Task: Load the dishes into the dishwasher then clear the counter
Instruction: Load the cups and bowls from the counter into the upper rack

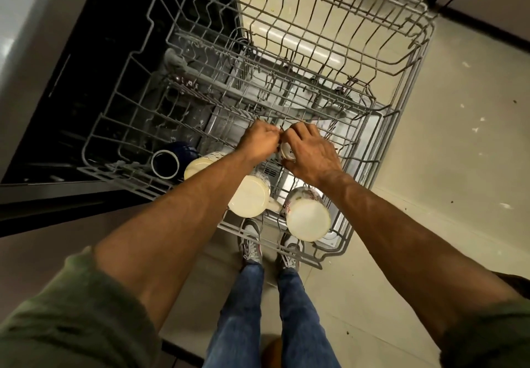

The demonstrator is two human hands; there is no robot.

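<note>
The fingers [298, 134] of the right hand [311, 154] are curled down over a small white cup [286, 151], which is gripped from above just right of the frame's centre; only part of its rim and side is seen below the thumb. The fingers [271, 134] of the left hand [261, 142] are also curled, and their tips are brought against those of the right hand at a thin wire tine, but it cannot be told whether anything is pinched between them. Both hands are held inside the pulled-out upper rack [120, 170], a grey wire basket that fills the middle of the frame. Below the hands, toward the lower edge of the rack, four mugs are laid in a row: a dark blue mug [165, 164] at the left with its mouth turned to the camera, a cream mug [198, 167] just beside it and partly hidden by the left forearm, a second cream mug [249, 200] at the centre, and a white patterned mug [308, 217] at the right. The dark dishwasher opening [100, 66] is seen at the upper left. Through the rack's wires grey shoes [252, 241] are visible on the pale floor [459, 138], with blue jeans [243, 310] below them. Green sleeves [71, 310] are pushed up both forearms at the lower corners.
</note>
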